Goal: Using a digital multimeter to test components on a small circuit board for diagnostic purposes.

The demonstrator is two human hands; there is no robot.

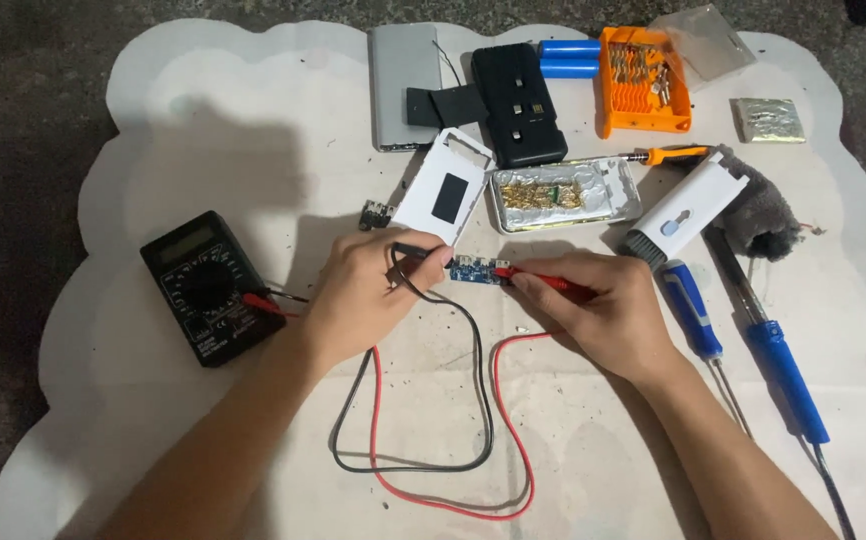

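Observation:
My left hand (363,290) grips a black test probe (419,251) whose tip touches the left end of a small blue circuit board (475,269) lying on the white mat (203,120). My right hand (603,305) grips a red test probe (538,281) with its tip at the board's right end. Black and red leads (433,465) loop over the mat back to a black multimeter (208,287) at the left.
Behind the board lie a white case part (443,190), a metal tray (565,192) with gold-coloured parts, a black battery case (518,105), a grey slab (403,85), blue cells (568,58) and an orange bit holder (643,82). A blue screwdriver (693,310), a blue soldering iron (783,370) and a white brush tool (688,207) lie right.

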